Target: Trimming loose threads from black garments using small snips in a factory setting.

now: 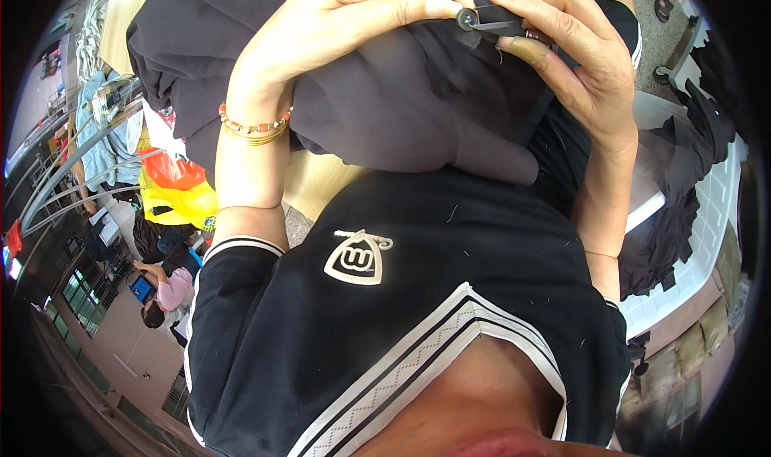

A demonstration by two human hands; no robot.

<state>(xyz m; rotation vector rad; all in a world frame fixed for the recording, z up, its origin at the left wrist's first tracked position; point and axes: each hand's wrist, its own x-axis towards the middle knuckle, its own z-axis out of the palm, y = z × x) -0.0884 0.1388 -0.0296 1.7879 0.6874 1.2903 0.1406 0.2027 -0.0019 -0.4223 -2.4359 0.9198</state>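
My left hand (345, 23), with a beaded bracelet and a gold bangle on the wrist, pinches a small round dark button (466, 17) on a dark garment (418, 112) between thumb and forefinger. My right hand (582, 63) holds small dark metal snips (504, 26), their tips right against the button. The garment is bunched up and hangs over my lap, just past my black shirt with white trim (401, 312). The far ends of the snips are hidden inside my right fingers.
A white plastic basket (711, 216) with dark cloth draped over it stands at the right. Yellow and orange plastic bags (173, 192) lie at the left, near metal rails and hanging cloth. Another person in a pink top (169, 287) sits at the lower left.
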